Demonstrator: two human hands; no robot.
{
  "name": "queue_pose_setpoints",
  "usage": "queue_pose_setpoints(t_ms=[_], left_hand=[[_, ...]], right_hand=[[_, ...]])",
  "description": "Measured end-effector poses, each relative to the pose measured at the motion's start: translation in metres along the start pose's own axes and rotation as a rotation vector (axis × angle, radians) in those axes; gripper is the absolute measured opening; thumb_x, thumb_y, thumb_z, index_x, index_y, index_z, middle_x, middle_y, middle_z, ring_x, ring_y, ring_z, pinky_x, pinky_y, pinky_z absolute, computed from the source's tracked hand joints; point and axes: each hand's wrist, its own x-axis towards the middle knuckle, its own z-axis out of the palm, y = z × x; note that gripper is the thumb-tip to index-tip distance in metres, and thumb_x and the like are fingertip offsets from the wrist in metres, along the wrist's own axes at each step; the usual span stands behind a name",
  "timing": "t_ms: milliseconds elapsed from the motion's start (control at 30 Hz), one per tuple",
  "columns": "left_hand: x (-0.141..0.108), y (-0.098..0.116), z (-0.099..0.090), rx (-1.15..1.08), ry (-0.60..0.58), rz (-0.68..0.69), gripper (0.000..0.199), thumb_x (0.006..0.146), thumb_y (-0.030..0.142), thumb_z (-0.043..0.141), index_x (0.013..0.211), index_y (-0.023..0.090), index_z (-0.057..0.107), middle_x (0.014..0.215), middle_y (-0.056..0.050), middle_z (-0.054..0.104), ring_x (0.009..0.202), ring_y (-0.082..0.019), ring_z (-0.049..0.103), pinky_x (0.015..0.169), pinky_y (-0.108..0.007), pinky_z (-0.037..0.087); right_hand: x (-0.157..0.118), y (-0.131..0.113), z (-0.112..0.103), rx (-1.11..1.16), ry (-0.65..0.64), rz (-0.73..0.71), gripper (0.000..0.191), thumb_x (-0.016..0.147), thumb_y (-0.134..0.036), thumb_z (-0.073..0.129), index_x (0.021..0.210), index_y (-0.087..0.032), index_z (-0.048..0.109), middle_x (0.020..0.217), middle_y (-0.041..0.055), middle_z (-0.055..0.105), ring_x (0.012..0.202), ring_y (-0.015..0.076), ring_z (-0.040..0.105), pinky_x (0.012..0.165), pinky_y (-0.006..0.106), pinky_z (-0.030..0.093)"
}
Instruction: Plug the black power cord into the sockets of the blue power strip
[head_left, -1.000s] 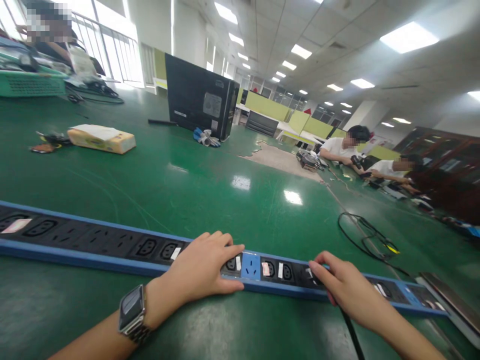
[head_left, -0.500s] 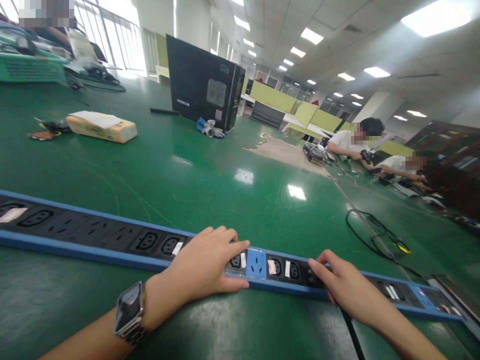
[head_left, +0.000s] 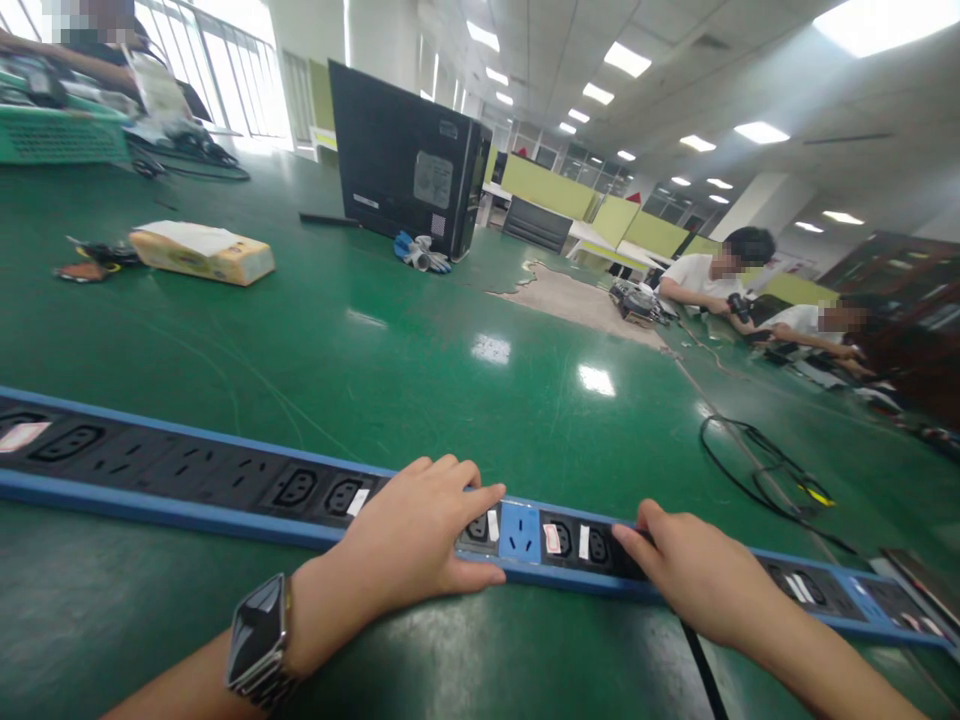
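Observation:
A long power strip (head_left: 225, 470) with a blue frame and black sockets lies across the table. My left hand (head_left: 424, 525) is wrapped over it from above, thumb on the near edge and fingers on the far side, just left of a blue socket (head_left: 520, 533). Farther right along the strip, my right hand (head_left: 694, 570) is closed on the plug of a black power cord (head_left: 703, 668). The hand covers the plug, so I cannot tell how deep it sits in the socket. The cord runs down from under this hand toward the near edge of the view.
On the green table (head_left: 390, 370) stand a black computer case (head_left: 397, 160), gloves (head_left: 422, 252) and a tissue pack (head_left: 202, 252). A coiled black cable (head_left: 765, 465) lies at right. A green basket (head_left: 64, 135) is at far left. Other people work at the far right and far left.
The view has shifted slightly. My right hand has turned a little over the strip, its fingers still closed. My left hand keeps its hold.

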Motion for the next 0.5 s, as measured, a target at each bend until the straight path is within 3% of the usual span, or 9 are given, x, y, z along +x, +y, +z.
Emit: queue_pose_setpoints(t_ms=[133, 333, 500], left_hand=[[0.001, -0.001, 0.001, -0.002, 0.005, 0.006, 0.063, 0.073, 0.060, 0.067, 0.125, 0.028, 0.054, 0.106, -0.005, 0.059, 0.097, -0.027, 0.055, 0.080, -0.040, 0.041], [0.001, -0.002, 0.002, 0.005, 0.016, 0.018, 0.062, 0.073, 0.061, 0.067, 0.125, 0.029, 0.054, 0.105, -0.004, 0.059, 0.095, -0.027, 0.055, 0.079, -0.040, 0.041], [0.000, -0.001, 0.002, 0.002, 0.026, 0.013, 0.064, 0.073, 0.061, 0.067, 0.126, 0.028, 0.054, 0.107, -0.005, 0.059, 0.097, -0.027, 0.055, 0.080, -0.040, 0.041]], right_hand=[[0.002, -0.007, 0.003, -0.082, 0.030, 0.013, 0.032, 0.095, -0.043, 0.031, 0.086, -0.020, 0.051, 0.083, 0.0125, 0.070, 0.081, 0.0351, 0.068, 0.061, 0.037, 0.037], [-0.004, -0.008, 0.009, -0.006, 0.046, 0.084, 0.036, 0.096, -0.047, 0.028, 0.088, -0.020, 0.049, 0.083, 0.0122, 0.069, 0.082, 0.0343, 0.067, 0.060, 0.035, 0.035], [-0.014, 0.013, 0.005, 0.321, 0.015, -0.025, 0.038, 0.090, -0.057, 0.039, 0.097, -0.022, 0.052, 0.076, 0.0047, 0.065, 0.074, 0.0233, 0.063, 0.061, 0.031, 0.037]])
